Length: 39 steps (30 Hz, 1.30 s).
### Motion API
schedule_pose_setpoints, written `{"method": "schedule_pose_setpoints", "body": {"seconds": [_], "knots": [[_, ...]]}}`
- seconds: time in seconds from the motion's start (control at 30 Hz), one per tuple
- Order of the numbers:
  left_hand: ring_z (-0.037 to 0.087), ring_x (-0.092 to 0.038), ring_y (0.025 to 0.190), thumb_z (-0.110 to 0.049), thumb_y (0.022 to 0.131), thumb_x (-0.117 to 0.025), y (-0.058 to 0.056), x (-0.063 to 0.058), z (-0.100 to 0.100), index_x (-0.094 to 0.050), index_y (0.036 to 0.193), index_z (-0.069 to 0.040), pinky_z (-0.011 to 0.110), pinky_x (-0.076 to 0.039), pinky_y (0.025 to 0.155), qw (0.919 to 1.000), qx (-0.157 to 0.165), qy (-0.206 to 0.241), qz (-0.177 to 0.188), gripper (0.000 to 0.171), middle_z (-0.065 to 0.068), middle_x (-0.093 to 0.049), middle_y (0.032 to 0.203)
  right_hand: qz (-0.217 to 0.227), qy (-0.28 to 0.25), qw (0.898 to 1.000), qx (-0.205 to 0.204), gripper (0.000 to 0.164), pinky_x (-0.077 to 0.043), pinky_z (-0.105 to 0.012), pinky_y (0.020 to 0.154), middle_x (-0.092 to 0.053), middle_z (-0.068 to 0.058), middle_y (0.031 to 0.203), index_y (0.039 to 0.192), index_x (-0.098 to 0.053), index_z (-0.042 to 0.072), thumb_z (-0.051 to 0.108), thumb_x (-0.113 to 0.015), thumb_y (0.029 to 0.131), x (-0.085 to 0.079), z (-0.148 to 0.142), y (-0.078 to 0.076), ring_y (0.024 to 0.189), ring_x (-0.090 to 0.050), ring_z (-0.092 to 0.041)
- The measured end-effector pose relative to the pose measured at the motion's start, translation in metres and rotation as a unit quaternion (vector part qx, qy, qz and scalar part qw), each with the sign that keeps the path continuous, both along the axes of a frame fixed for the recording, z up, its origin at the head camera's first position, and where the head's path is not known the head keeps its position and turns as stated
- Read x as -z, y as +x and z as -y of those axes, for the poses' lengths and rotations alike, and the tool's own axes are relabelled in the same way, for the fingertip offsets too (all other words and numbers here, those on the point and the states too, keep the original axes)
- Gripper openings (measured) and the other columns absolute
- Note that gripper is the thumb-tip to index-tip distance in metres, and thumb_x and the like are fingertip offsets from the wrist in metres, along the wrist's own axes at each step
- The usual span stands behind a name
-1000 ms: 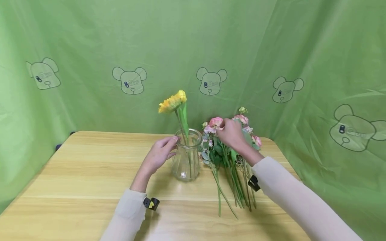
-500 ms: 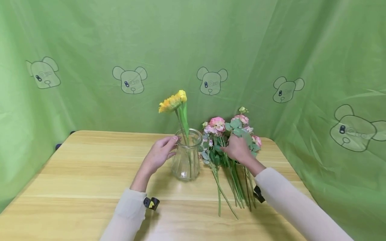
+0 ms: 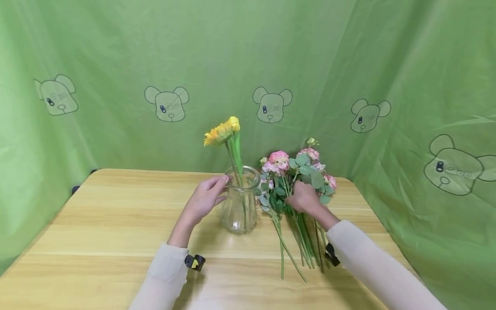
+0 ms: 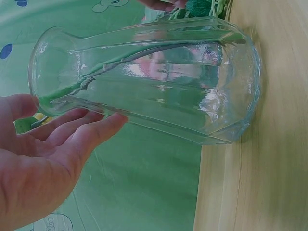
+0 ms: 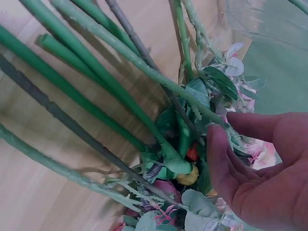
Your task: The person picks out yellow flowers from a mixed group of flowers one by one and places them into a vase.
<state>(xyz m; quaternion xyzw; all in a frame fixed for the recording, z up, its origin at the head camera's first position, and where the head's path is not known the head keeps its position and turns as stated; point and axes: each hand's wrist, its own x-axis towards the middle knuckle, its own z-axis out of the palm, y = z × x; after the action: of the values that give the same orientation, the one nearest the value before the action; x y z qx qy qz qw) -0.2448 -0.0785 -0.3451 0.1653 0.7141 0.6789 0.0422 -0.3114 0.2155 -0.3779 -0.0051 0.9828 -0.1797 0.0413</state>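
Observation:
A clear glass vase (image 3: pixel 237 215) stands upright on the table, with a yellow gerbera (image 3: pixel 218 134) and a yellow tulip (image 3: pixel 234 124) in it. My left hand (image 3: pixel 205 196) rests against the vase's left side near the rim; the left wrist view shows its fingers (image 4: pixel 98 132) fairly straight along the glass. To the right lies a heap of artificial flowers with pink blooms (image 3: pixel 279 158). Over that heap, my right hand (image 3: pixel 304 197) pinches a green flower stem (image 5: pixel 159 77) between thumb and forefinger, close below the leaves. Which bloom this stem bears is hard to tell.
The flowers lie on a light wooden table (image 3: pixel 116 215), their loose stems (image 3: pixel 308 245) pointing toward the front edge. Behind and to the sides hangs a green curtain (image 3: pixel 217 56) printed with bear heads.
My right hand has moved down from the pink blooms to the stems below the leaves and now pinches one. My left hand and the vase have stayed in place.

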Motion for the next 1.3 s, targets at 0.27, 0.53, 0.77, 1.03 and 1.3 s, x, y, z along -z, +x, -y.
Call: {"method": "schedule_pose_setpoints", "body": {"seconds": [0.27,0.53,0.77,1.03,1.3], "knots": [[0.036,-0.043,0.127,-0.02,0.109,-0.037,-0.001,0.0,0.0,-0.039,0.14,0.013,0.049,-0.042,0.105,1.0,-0.001,-0.001,0.0,0.045,0.025,-0.042,0.143,-0.007,-0.016,1.0,-0.01,0.016,-0.039,-0.021,0.034,-0.056,-0.007,0.054,0.067,-0.054,0.006,0.003,-0.059,0.082,0.004,-0.004,-0.001,0.04,-0.049,-0.015],[0.034,-0.043,0.127,-0.026,0.108,-0.039,-0.022,0.024,0.001,-0.04,0.141,0.008,0.045,-0.044,0.104,0.9999,0.002,0.009,0.007,0.048,0.021,-0.042,0.144,-0.036,-0.043,0.998,-0.005,0.029,-0.029,-0.018,0.03,-0.039,0.003,0.041,0.05,-0.042,0.014,-0.005,-0.047,0.071,0.005,-0.005,-0.004,0.033,-0.036,-0.01],[0.031,-0.046,0.125,-0.035,0.106,-0.043,-0.025,0.029,0.002,-0.045,0.139,0.004,0.039,-0.047,0.102,0.9999,-0.004,0.013,-0.001,0.052,0.017,-0.046,0.142,-0.053,-0.052,0.997,-0.003,0.033,-0.034,-0.02,0.031,-0.044,0.0,0.039,0.049,-0.044,0.013,-0.001,-0.051,0.078,-0.001,-0.004,-0.005,0.041,-0.058,-0.025],[0.03,-0.048,0.124,-0.034,0.106,-0.044,-0.024,0.028,0.002,-0.045,0.139,0.005,0.039,-0.047,0.102,0.9999,-0.005,0.013,-0.005,0.051,0.018,-0.047,0.141,-0.09,-0.068,0.994,-0.017,0.036,-0.03,-0.019,0.031,-0.037,0.004,0.036,0.047,-0.04,0.014,0.0,-0.052,0.077,-0.018,-0.008,-0.006,0.037,-0.056,-0.022],[0.032,-0.046,0.125,-0.033,0.106,-0.043,-0.025,0.029,0.002,-0.045,0.139,0.005,0.041,-0.046,0.103,0.9999,-0.003,0.015,0.001,0.05,0.019,-0.046,0.142,-0.079,-0.069,0.994,0.019,0.039,-0.059,-0.036,0.049,-0.059,-0.009,0.047,0.052,-0.051,0.009,0.015,-0.065,0.088,-0.038,-0.028,-0.002,0.043,-0.061,-0.017]]}}
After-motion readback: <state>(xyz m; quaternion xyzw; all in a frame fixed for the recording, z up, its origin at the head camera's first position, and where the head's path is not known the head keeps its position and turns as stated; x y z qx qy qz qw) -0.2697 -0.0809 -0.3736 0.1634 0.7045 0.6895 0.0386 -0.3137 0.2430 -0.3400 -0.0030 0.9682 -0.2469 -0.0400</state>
